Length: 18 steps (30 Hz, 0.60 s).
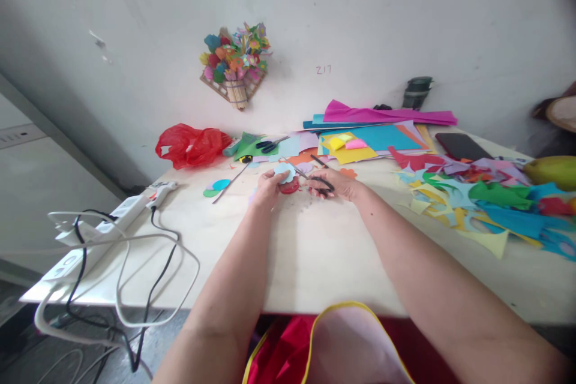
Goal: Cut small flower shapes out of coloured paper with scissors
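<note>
My left hand [269, 188] pinches a light blue paper flower [285, 173] with scalloped edges above the middle of the table. Close on its right, my right hand [330, 184] has its fingers in the black handles of a pair of scissors [323, 185]. The scissor blades point left toward the paper flower. Just below the flower lies a round red object [289, 186]. An orange paper flower [348, 173] rests beyond my right hand. Whether the blades touch the paper is too small to tell.
Colored paper scraps [499, 204] cover the table's right side, near a dark phone [463, 146]. Paper sheets [387, 138] and a second pair of scissors [269, 145] lie at the back. A red plastic bag [191, 145] and a power strip [96, 237] with cables are left.
</note>
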Available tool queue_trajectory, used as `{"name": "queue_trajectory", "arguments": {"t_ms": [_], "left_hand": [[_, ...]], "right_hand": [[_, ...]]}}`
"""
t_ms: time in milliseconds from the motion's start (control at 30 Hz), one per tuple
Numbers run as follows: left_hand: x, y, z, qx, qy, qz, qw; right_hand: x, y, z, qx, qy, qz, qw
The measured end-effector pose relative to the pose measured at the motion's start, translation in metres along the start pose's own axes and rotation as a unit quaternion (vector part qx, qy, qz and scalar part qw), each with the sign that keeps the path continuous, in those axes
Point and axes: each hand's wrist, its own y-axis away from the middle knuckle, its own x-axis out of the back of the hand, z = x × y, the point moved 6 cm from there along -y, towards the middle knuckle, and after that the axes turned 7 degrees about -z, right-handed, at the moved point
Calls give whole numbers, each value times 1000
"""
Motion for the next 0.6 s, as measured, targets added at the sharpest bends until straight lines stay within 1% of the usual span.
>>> {"name": "queue_trajectory", "arguments": {"t_ms": [233,600], "left_hand": [[0,0,-1,10,-4,4,1000],[0,-1,-2,8,2,-10,1000]], "right_hand": [[-3,0,-2,-9,-3,-2,1000],[-3,0,-2,-15,1,2,1000]]}}
